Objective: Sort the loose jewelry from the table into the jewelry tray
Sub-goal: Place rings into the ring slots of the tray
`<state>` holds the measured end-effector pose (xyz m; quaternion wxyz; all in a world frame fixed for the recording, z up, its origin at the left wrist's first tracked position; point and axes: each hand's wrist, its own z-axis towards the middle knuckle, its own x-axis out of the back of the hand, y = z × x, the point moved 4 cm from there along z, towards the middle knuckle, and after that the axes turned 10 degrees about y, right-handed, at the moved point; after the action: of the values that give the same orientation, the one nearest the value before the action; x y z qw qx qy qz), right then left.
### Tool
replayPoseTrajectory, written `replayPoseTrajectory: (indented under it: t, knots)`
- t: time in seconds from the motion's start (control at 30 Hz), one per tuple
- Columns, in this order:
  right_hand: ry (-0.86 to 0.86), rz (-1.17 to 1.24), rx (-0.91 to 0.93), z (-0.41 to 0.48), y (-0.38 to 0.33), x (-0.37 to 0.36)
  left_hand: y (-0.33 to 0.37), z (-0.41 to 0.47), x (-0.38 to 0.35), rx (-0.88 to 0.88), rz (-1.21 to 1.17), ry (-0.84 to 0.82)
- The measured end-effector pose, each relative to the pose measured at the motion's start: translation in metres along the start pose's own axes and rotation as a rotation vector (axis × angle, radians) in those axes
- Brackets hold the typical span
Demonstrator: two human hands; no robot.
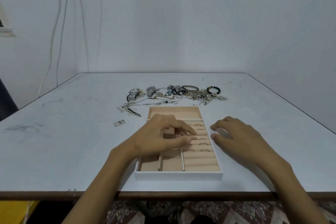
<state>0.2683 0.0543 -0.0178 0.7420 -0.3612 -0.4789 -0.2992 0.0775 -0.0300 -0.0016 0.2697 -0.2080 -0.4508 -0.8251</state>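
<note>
Closest to us, our two forearms (101, 178) cross the brown front edge of the table (181, 194). Just past that edge sits the jewelry tray (179, 176), white-walled with a peach lining.

Our left hand (160, 138) hovers over the tray's middle. Its fingers stretch almost straight toward the ring rolls (200, 162) on the tray's right side, with the thumb beneath them. The tips sit so close together that we cannot tell whether a small ring is pinched there. Our right hand (236, 136) lies on the table just beside the tray's right wall, fingers loosely curled and holding nothing.

Several rings (203, 143) already stand in the farther slots. The loose jewelry (190, 94) is heaped beyond the tray's far end: two watches (134, 92), a bangle (190, 88), a dark beaded bracelet (213, 89) and tangled chains (163, 99).

We judge the step in hand to be seating a ring in a slot. To do it well, we should press the band straight down between two rolls until it stands upright. We should also take the next free slot rather than crowd a filled one, and let the right hand steady the tray wall so nothing slides.
</note>
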Motion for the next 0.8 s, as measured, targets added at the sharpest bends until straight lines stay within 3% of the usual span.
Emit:
replayPoseTrajectory:
  t: [0.1, 0.2, 0.3, 0.43, 0.57, 0.67, 0.8]
  knots:
    - [-0.098, 0.128, -0.067, 0.034, 0.010, 0.012, -0.005, 0.011, 0.008, 0.047, -0.057, 0.079]
    - [-0.031, 0.253, -0.126, 0.083, 0.024, 0.012, -0.020, 0.030, 0.029, 0.152, -0.064, 0.221]
    - [0.111, 0.168, -0.177, 0.130, 0.032, -0.003, -0.051, 0.051, 0.053, 0.310, -0.038, 0.367]
    - [0.152, 0.096, -0.198, 0.152, 0.039, -0.029, -0.101, 0.063, 0.075, 0.509, 0.137, 0.493]
    - [0.257, 0.135, -0.209, 0.150, 0.044, -0.034, -0.135, 0.061, 0.071, 0.590, 0.339, 0.394]
    - [0.234, 0.143, -0.192, 0.153, 0.048, -0.035, -0.141, 0.058, 0.065, 0.568, 0.468, 0.325]
    - [0.177, 0.187, -0.218, 0.157, 0.052, -0.037, -0.143, 0.054, 0.067, 0.554, 0.462, 0.312]
